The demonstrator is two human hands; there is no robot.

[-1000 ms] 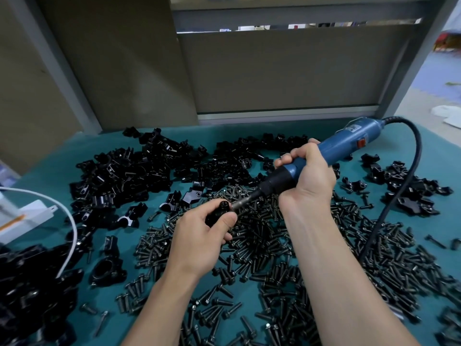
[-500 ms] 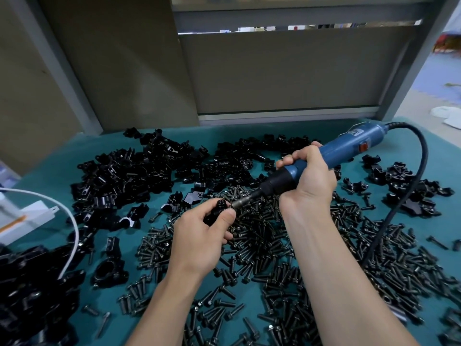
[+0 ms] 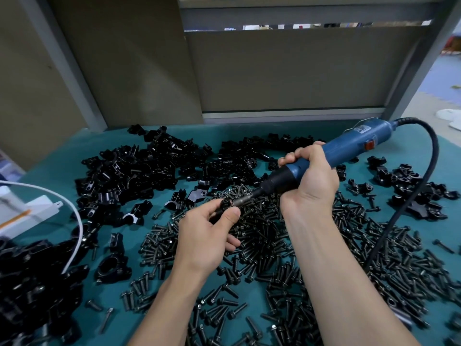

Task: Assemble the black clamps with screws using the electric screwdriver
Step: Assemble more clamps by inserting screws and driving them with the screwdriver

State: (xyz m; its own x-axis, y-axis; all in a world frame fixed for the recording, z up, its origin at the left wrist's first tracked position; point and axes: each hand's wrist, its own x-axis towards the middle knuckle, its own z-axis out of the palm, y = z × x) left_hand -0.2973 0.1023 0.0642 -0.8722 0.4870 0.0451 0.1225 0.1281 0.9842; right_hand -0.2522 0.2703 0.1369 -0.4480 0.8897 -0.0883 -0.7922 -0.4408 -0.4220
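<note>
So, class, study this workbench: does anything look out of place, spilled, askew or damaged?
Nothing looks damaged, but screws and black clamps lie in loose heaps over the teal mat, not in containers, and a white cable trails across the left clamp pile.
</note>
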